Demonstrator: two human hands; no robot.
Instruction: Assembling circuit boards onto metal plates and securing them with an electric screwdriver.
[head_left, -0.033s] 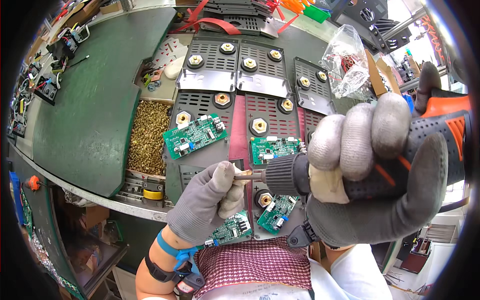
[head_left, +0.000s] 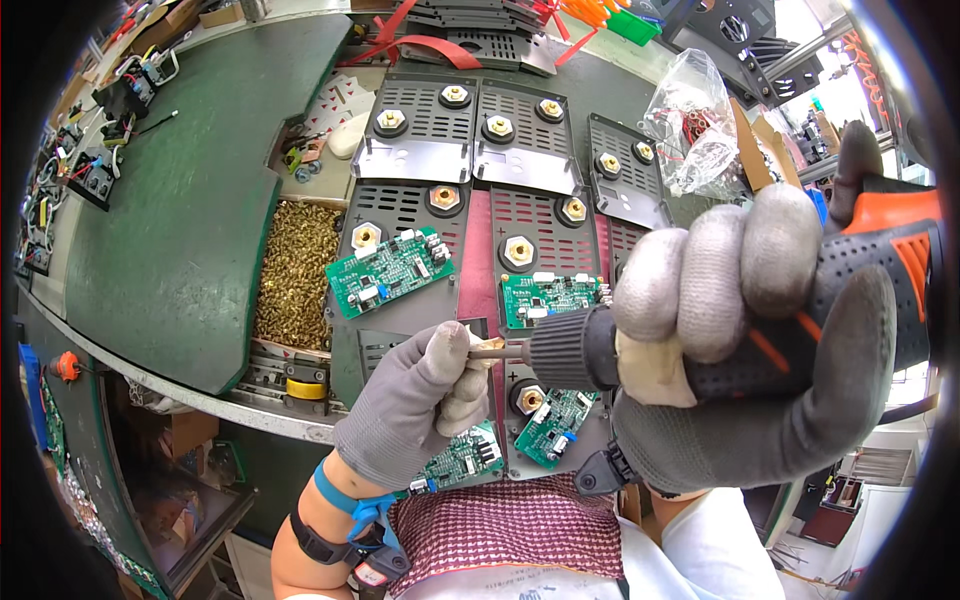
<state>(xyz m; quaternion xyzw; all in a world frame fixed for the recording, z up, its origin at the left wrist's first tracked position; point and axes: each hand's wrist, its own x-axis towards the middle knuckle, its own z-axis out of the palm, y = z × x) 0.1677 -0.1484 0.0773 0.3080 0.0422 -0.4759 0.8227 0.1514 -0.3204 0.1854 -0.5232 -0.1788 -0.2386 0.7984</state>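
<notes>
My right hand (head_left: 740, 330), in a grey glove with worn pale fingers, grips a black and orange power drill (head_left: 890, 270). The tool lies level, its black chuck (head_left: 572, 350) facing left. From the chuck a thin metal driver bit (head_left: 500, 352) runs to my gloved left hand (head_left: 420, 400). There, thumb and fingers pinch around the bit's tip; whether a small screw is also between them is hidden. Beneath the hands are dark slotted metal plates (head_left: 480, 225) with brass hex fittings. Green circuit boards (head_left: 392, 272) rest on the lower plates, another board (head_left: 555, 428) just below the chuck.
A tray of small brass screws (head_left: 293, 275) sits left of the plates, beside a green mat (head_left: 170, 220). Stacked metal plates (head_left: 480, 40) and red straps stand at the back. A clear plastic bag (head_left: 690, 120) and cardboard box (head_left: 750, 150) are at the back right.
</notes>
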